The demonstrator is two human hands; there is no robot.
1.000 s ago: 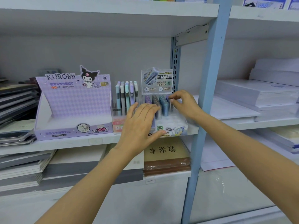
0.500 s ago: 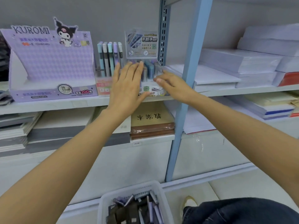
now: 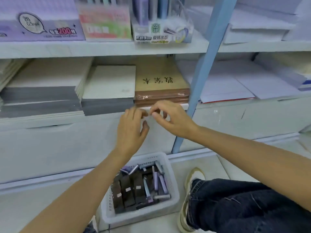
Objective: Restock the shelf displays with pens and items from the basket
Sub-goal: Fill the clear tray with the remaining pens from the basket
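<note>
view: has dropped from the display row. The upper shelf (image 3: pixel 67 47) now runs along the top of frame and the floor has come into view.
purple display (image 3: pixel 38 26): on the upper shelf at far left, untouched, only its front panel in frame.
basket (image 3: pixel 138 216): white, on the floor below both arms and beside the person's shoe (image 3: pixel 190 199). It was barely in frame half a second ago and now shows whole.
clear display (image 3: pixel 161 22): on the upper shelf beside the blue upright (image 3: pixel 202 73), with pens standing in it. Both hands were on it a second ago and both are off it now.
brown notebooks (image 3: pixel 159 81): on the lower shelf, just behind and above the hands, not touched.
left hand (image 3: pixel 133 130): pulled back and lowered, in the air in front of the lower shelf edge. Fingers are loosely bent and nothing shows in them.
right hand (image 3: pixel 170 118): also lowered, its fingertips close to the left's. Thumb and forefinger are drawn together, but with the blur I cannot tell whether they pinch anything.
dark boxes (image 3: pixel 127 190): upright in the basket's left part, plenty left.
loose pens (image 3: pixel 159 182): purple and grey, piled in the basket's right part.
meaning: my read is that tidying the clear display is done and the next reach goes down to the basket. Restock is well short of finished.
</note>
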